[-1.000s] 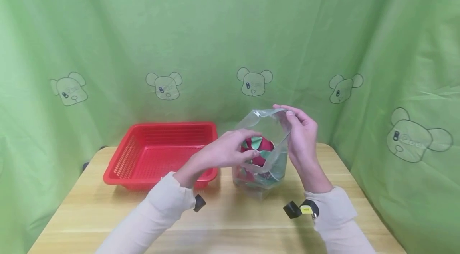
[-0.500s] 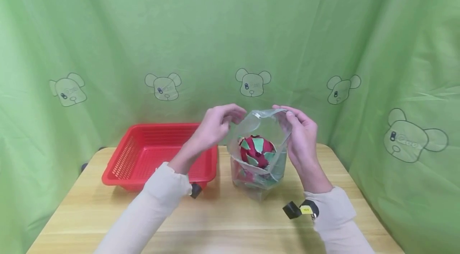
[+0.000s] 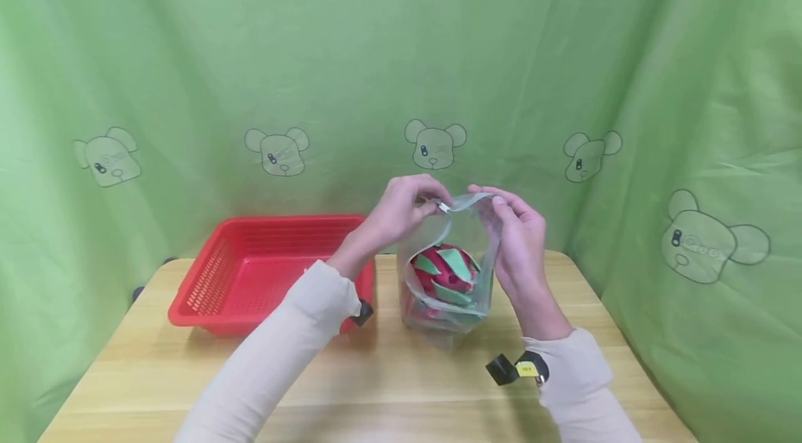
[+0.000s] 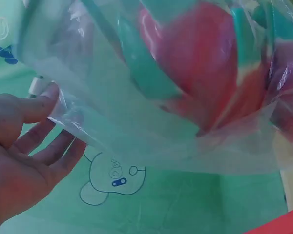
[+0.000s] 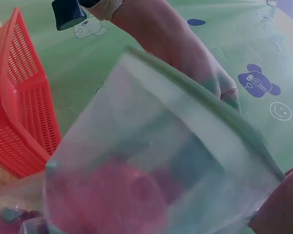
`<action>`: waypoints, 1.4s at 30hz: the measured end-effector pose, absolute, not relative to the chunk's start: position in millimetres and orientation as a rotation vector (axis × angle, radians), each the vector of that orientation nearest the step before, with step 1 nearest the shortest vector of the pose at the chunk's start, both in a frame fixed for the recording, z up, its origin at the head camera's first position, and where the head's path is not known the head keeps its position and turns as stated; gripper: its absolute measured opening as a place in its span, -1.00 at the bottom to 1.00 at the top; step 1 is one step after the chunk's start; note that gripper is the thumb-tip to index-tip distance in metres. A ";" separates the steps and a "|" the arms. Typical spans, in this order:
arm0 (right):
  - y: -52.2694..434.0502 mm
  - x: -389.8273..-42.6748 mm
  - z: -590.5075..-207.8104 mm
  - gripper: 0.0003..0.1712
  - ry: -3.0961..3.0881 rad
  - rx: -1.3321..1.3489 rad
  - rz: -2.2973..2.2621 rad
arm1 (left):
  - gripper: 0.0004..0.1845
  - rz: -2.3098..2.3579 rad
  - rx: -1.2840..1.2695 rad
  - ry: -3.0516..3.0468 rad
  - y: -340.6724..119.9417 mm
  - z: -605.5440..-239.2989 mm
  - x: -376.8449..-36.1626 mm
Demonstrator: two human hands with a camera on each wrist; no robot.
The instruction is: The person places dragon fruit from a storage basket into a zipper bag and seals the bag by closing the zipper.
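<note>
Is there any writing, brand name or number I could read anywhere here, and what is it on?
No text can be read in any view.
Yellow tag on the right wrist band: it bears small dark marks, too small to read.
Green curtain: only printed bear heads and a smiley, no words.
Clear bag, pinched at its top by the left hand and right hand: no print shows.
Red basket: no label shows.

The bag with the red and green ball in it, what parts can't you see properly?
- Bag bottom, head view: crumpled plastic blurs what lies under the ball.
- Ball, right wrist view: only a red smear behind blurred plastic.
- Right hand, right wrist view: cut off by the frame's edge.
- Left hand thumb, left wrist view: hidden behind the bag.
</note>
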State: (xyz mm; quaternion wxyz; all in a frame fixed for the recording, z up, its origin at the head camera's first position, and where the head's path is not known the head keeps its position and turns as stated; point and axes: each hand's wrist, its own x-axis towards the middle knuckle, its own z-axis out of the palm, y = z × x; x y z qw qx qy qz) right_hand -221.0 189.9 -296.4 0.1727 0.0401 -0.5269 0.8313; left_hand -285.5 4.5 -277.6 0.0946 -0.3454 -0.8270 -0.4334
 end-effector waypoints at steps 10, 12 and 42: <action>192.8 -218.2 -298.8 -0.68 -1.708 0.084 2.282 | -0.90 -1.601 -0.781 -2.353 3.3 -282.1 -289.9; 192.7 -218.2 -299.2 -0.69 -1.785 0.095 2.225 | -0.90 -1.631 -0.742 -2.334 2.6 -283.2 -290.8; 245.3 -176.7 -367.7 -0.51 -2.576 0.286 1.601 | -0.96 -1.717 -0.280 -2.238 -0.7 -285.9 -294.8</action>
